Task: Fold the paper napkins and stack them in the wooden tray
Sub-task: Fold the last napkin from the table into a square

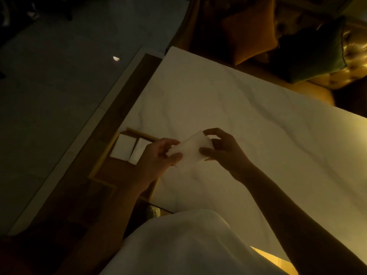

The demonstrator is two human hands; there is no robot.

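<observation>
A white paper napkin [189,149] is held in the air above the table's left edge, between both my hands. My left hand [158,157] pinches its near left end with thumb and fingers. My right hand [222,149] pinches its far right end, thumb below and fingers curled over the top. The wooden tray [103,159] lies to the left, partly under my left forearm. Two folded white napkins [123,148] [140,150] lie side by side in its far part.
A white tablecloth [248,116] covers the table, which runs to the right. Dark floor lies to the left beyond a pale border strip. A sofa with an orange cushion [250,30] and a green cushion [317,54] stands behind the table. My white garment fills the bottom.
</observation>
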